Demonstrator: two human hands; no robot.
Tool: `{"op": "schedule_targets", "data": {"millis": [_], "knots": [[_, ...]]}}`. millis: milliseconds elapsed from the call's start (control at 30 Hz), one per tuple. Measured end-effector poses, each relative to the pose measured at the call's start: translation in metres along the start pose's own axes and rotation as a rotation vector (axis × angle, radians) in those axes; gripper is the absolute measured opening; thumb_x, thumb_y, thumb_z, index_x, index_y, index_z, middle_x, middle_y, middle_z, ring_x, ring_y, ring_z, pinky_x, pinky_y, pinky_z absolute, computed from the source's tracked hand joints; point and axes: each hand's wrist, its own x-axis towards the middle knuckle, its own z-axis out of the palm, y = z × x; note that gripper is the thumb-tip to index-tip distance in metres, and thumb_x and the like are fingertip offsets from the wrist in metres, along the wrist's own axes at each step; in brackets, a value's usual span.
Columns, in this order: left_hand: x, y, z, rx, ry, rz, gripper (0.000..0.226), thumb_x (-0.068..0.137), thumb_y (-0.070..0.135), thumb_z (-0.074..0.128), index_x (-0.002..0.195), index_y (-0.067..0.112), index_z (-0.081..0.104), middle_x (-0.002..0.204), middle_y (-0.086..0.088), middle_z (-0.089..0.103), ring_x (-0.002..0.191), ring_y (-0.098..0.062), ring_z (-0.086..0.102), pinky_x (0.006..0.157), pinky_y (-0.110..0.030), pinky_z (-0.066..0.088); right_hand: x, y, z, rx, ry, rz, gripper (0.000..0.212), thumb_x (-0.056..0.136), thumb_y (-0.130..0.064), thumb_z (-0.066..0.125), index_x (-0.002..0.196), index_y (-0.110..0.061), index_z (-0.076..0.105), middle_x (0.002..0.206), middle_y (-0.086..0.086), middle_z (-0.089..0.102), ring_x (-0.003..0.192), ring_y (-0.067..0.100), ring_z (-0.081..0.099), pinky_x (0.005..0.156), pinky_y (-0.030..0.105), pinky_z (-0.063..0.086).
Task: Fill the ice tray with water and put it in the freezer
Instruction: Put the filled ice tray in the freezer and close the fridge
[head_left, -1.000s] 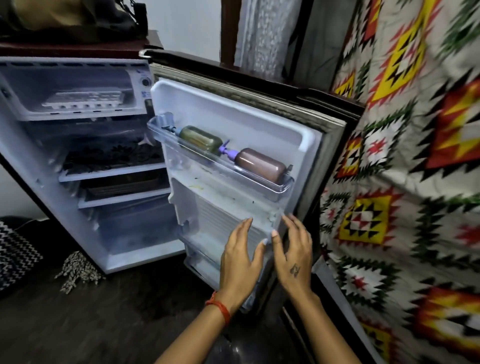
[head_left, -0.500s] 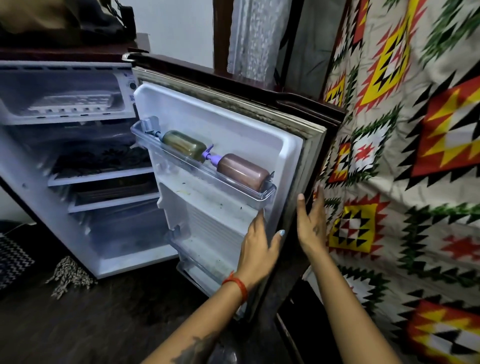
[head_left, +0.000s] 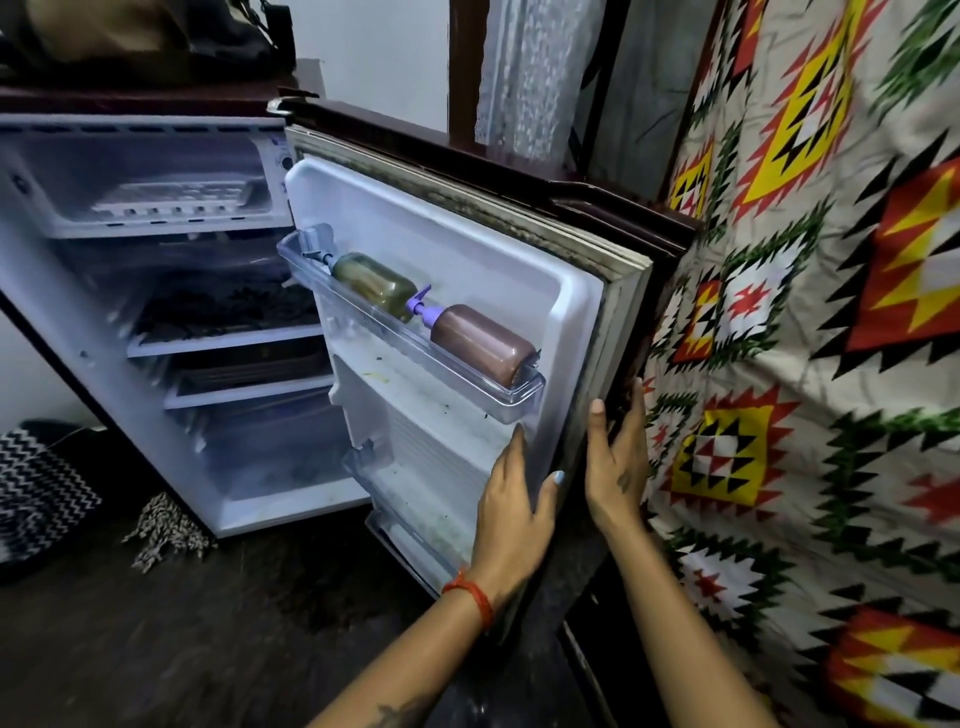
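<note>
A white ice tray (head_left: 179, 200) lies flat in the freezer compartment (head_left: 57, 208) at the top of the small open fridge. The fridge door (head_left: 467, 244) stands wide open to the right. My left hand (head_left: 511, 509) rests with straight fingers on the door's inner lining, just below its upper shelf. My right hand (head_left: 618, 467) lies flat along the door's outer edge and gasket. Neither hand holds anything.
Two pump bottles, one green (head_left: 371, 283) and one brown (head_left: 483, 345), lie in the door shelf. A patterned cloth (head_left: 831, 364) hangs close on the right. A black-and-white woven basket (head_left: 36, 488) and a rag (head_left: 166, 530) sit on the dark floor at left.
Both hands moved from the door's lower inside face up to its free edge; my right hand went round to the outer side. The view shifted left and closer.
</note>
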Motion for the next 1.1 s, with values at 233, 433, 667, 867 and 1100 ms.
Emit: {"op": "schedule_targets", "data": {"millis": [233, 433, 667, 867, 1100], "knots": [[-0.019, -0.019, -0.025, -0.008, 0.102, -0.038, 0.062, 0.091, 0.044, 0.045, 0.142, 0.010, 0.038, 0.134, -0.004, 0.043, 0.118, -0.016, 0.051, 0.096, -0.014, 0.036, -0.049, -0.011, 0.018, 0.002, 0.118, -0.027, 0.094, 0.074, -0.071, 0.030, 0.145, -0.010, 0.030, 0.150, 0.010, 0.035, 0.138, 0.024, 0.031, 0.104, 0.019, 0.018], [-0.038, -0.035, -0.063, -0.059, 0.218, -0.061, 0.069, 0.080, 0.060, 0.036, 0.123, 0.009, 0.055, 0.113, 0.004, 0.049, 0.098, 0.001, 0.048, 0.085, -0.001, 0.033, -0.093, -0.027, 0.041, -0.001, 0.200, -0.126, 0.095, 0.080, -0.076, 0.030, 0.133, 0.002, 0.042, 0.133, 0.021, 0.048, 0.122, 0.033, 0.042, 0.100, 0.021, 0.024], [-0.069, -0.060, -0.112, -0.087, 0.274, -0.082, 0.057, 0.089, 0.049, 0.047, 0.134, 0.014, 0.046, 0.126, 0.006, 0.048, 0.115, -0.002, 0.048, 0.099, -0.013, 0.039, -0.152, -0.052, 0.075, -0.021, 0.234, -0.182, 0.088, 0.085, -0.069, 0.036, 0.131, 0.006, 0.043, 0.122, 0.026, 0.049, 0.110, 0.025, 0.038, 0.095, 0.016, 0.022], [-0.098, -0.078, -0.161, -0.067, 0.376, -0.016, 0.068, 0.089, 0.054, 0.047, 0.144, 0.017, 0.031, 0.146, 0.009, 0.025, 0.131, 0.012, 0.022, 0.109, -0.007, 0.022, -0.208, -0.074, 0.106, 0.051, 0.162, -0.235, 0.075, 0.091, -0.059, 0.035, 0.126, 0.005, 0.049, 0.117, 0.022, 0.052, 0.108, 0.024, 0.043, 0.098, 0.019, 0.027], [-0.120, -0.098, -0.229, -0.002, 0.488, 0.018, 0.072, 0.086, 0.069, 0.033, 0.142, 0.024, 0.032, 0.147, 0.008, 0.035, 0.135, 0.002, 0.029, 0.111, -0.021, 0.028, -0.258, -0.104, 0.151, 0.031, 0.074, -0.323, 0.051, 0.093, -0.045, 0.041, 0.116, -0.005, 0.063, 0.107, 0.011, 0.057, 0.099, 0.023, 0.049, 0.098, 0.009, 0.022]]}}
